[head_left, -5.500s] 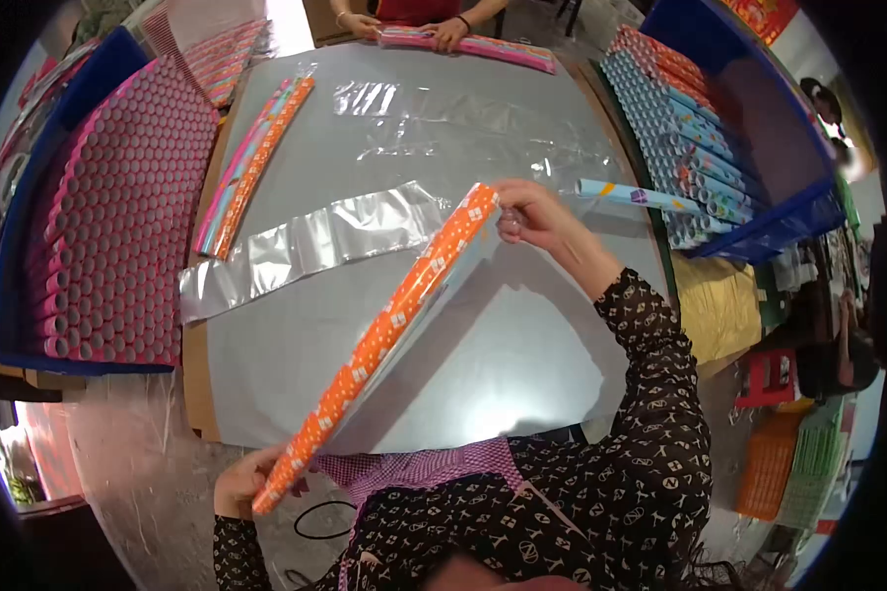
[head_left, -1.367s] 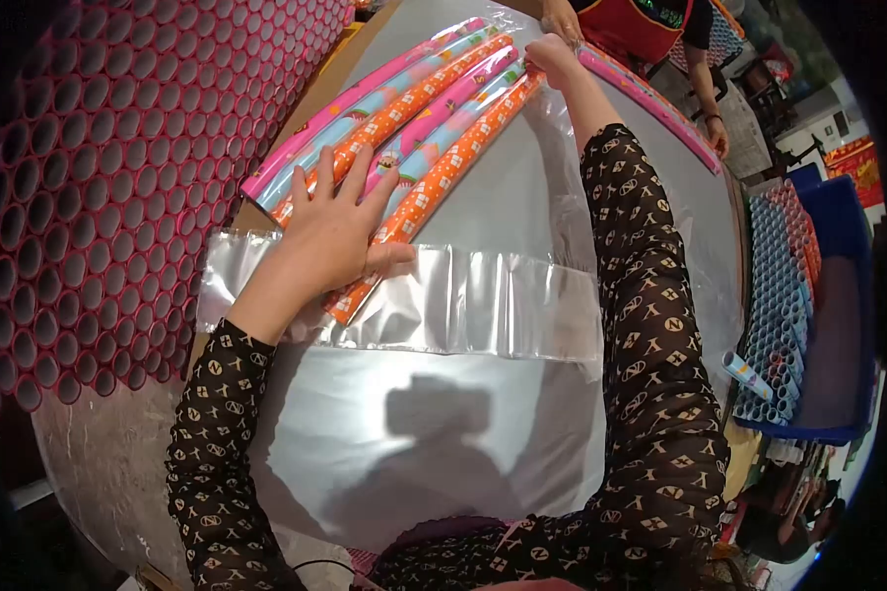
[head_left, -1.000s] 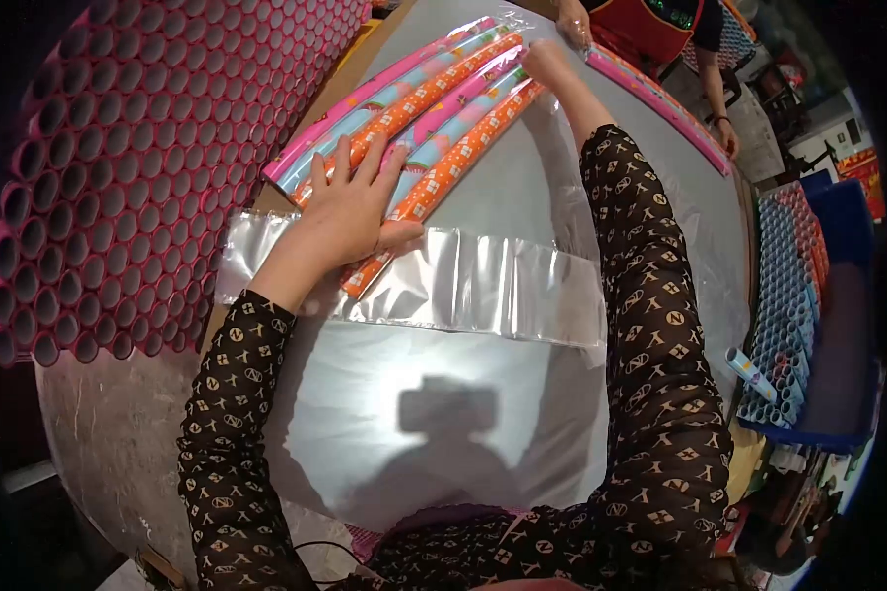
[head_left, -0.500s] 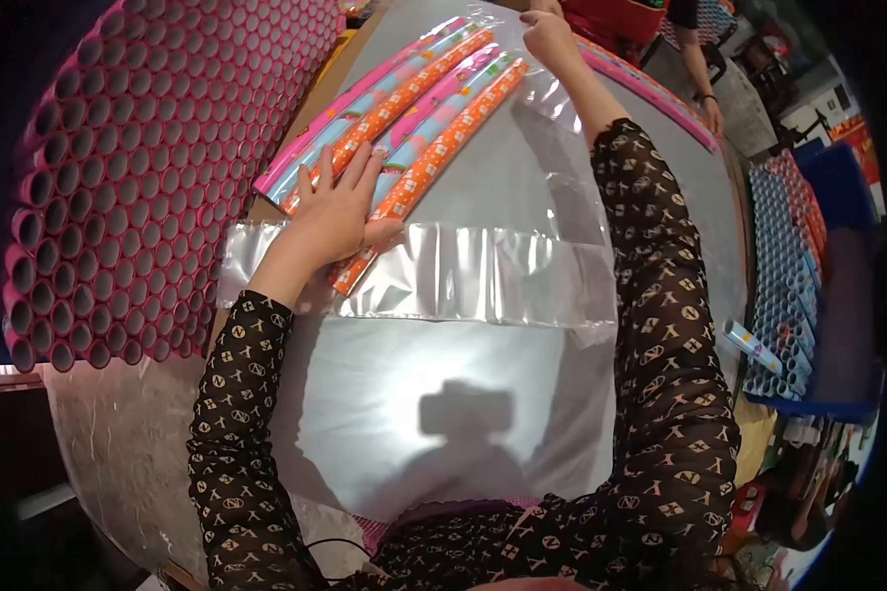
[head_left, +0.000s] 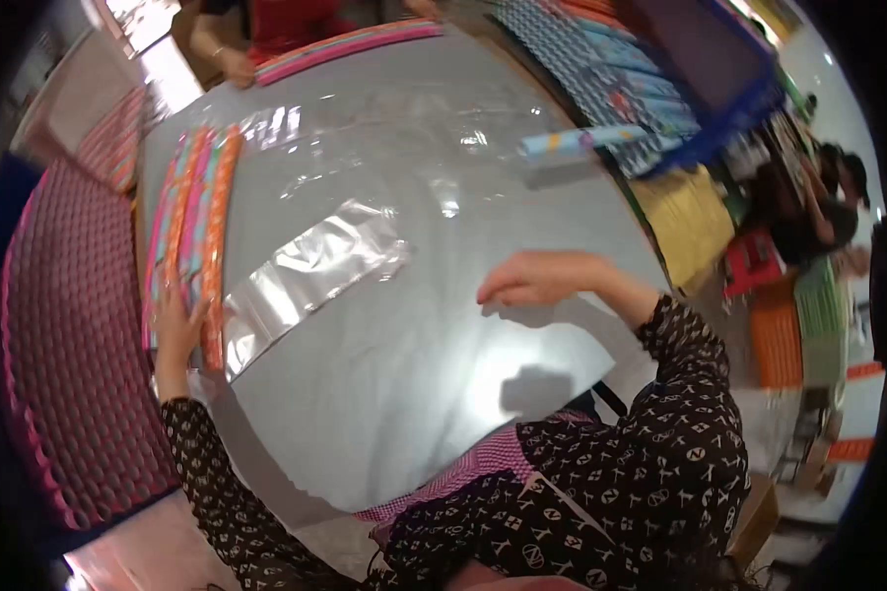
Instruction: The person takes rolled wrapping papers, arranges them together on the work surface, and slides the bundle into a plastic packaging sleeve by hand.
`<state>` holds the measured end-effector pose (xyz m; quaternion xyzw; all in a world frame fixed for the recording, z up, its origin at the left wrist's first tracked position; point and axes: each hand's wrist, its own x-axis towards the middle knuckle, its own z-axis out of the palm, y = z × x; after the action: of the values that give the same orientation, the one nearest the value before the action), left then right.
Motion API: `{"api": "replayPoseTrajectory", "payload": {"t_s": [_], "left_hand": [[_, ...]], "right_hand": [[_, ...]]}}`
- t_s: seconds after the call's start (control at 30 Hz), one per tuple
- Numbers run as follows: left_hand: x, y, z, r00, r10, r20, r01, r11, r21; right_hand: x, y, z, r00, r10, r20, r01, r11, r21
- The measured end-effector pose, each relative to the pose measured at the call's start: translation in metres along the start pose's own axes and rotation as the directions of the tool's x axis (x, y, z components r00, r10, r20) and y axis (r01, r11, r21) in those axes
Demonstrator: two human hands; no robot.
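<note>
My left hand (head_left: 177, 315) lies with spread fingers on the near part of several patterned wrapping paper rolls (head_left: 213, 212), orange, pink and light blue, lying side by side at the left of the table. Beside them a clear plastic sleeve (head_left: 315, 261) stretches across the tabletop, shiny and creased. My right hand (head_left: 542, 278) hovers above the grey table (head_left: 414, 384), to the right of the sleeve and apart from it. Its fingers point left, loosely extended, with nothing visible in them.
More clear film (head_left: 384, 123) lies across the far table. A co-worker's hands (head_left: 235, 67) hold another bundle of rolls (head_left: 350, 47) there. A light blue roll (head_left: 581, 140) juts over the right edge near a blue crate (head_left: 729, 123). Stacked pink tubes (head_left: 79, 345) stand left.
My view has swung to the right. My right hand has come back from the far end of the rolls and film to the near right. My left hand stays on the rolls.
</note>
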<state>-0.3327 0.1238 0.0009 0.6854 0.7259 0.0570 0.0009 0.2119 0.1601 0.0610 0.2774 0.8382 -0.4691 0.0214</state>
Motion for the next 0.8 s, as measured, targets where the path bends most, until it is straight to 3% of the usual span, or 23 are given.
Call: {"api": "replayPoseTrajectory", "payload": {"t_s": [0.07,0.1,0.13,0.17,0.2,0.23,0.27,0.3,0.33,0.47,0.53,0.57,0.63,0.7,0.73,0.77,0.8], "left_hand": [[-0.004,0.035,-0.024,0.974,-0.215,-0.074,0.225,0.956,0.19],[-0.004,0.045,-0.024,0.977,-0.202,-0.072,0.213,0.956,0.202],[-0.004,0.052,-0.017,0.988,-0.119,-0.097,0.123,0.992,0.035],[-0.007,0.061,-0.008,0.99,-0.049,-0.134,0.031,0.991,-0.131],[-0.01,0.076,0.01,0.984,0.027,-0.176,-0.044,0.995,-0.093],[-0.015,0.096,0.025,0.974,0.09,-0.207,-0.102,0.994,-0.049],[-0.023,0.13,0.029,0.993,0.043,-0.113,-0.065,0.978,-0.197],[-0.03,0.15,0.051,0.996,0.03,-0.081,-0.045,0.979,-0.197],[-0.041,0.176,0.054,0.985,0.079,-0.151,-0.108,0.975,-0.192],[-0.091,0.261,0.022,0.989,-0.066,-0.135,-0.026,0.811,-0.585],[-0.118,0.285,-0.012,1.0,-0.01,0.004,0.01,0.69,-0.724],[-0.126,0.288,-0.036,0.998,-0.064,-0.011,0.037,0.7,-0.713],[-0.139,0.307,-0.094,0.98,0.136,-0.142,-0.197,0.636,-0.746],[-0.158,0.322,-0.167,0.967,0.177,-0.184,-0.254,0.619,-0.743],[-0.163,0.322,-0.18,0.877,0.282,-0.388,-0.479,0.472,-0.74],[-0.165,0.326,-0.193,0.739,0.345,-0.579,-0.67,0.288,-0.684],[-0.173,0.343,-0.212,0.713,0.308,-0.63,-0.696,0.197,-0.691]], "right_hand": [[-0.042,0.009,0.034,0.995,0.093,-0.041,-0.09,0.994,0.068],[-0.058,0.01,0.05,0.951,0.278,-0.134,-0.237,0.936,0.261],[-0.07,0.013,0.065,0.87,0.461,-0.174,-0.345,0.822,0.453],[-0.074,0.026,0.084,0.835,0.517,-0.19,-0.319,0.735,0.598],[-0.077,0.035,0.098,0.846,0.506,-0.169,-0.321,0.735,0.597],[-0.074,0.041,0.111,0.847,0.459,-0.268,-0.236,0.777,0.584],[-0.071,0.042,0.122,0.843,0.402,-0.357,-0.149,0.812,0.564],[-0.069,0.035,0.118,0.863,0.347,-0.368,-0.161,0.878,0.45],[-0.069,0.032,0.118,0.897,0.306,-0.32,-0.142,0.883,0.447],[-0.065,0.03,0.107,0.948,0.132,-0.291,-0.055,0.964,0.26],[-0.058,0.035,0.114,0.921,0.035,-0.388,-0.008,0.998,0.069],[-0.054,0.028,0.112,0.933,0.049,-0.357,-0.031,0.998,0.055],[-0.041,0.026,0.115,0.948,-0.011,-0.32,0.043,0.995,0.093],[-0.04,0.022,0.12,0.96,-0.064,-0.274,0.095,0.99,0.102],[-0.038,0.018,0.121,0.953,-0.039,-0.3,0.074,0.991,0.108],[-0.035,0.013,0.121,0.956,-0.11,-0.272,0.13,0.99,0.058],[-0.034,0.007,0.123,0.954,-0.181,-0.24,0.187,0.982,0.002]]}}
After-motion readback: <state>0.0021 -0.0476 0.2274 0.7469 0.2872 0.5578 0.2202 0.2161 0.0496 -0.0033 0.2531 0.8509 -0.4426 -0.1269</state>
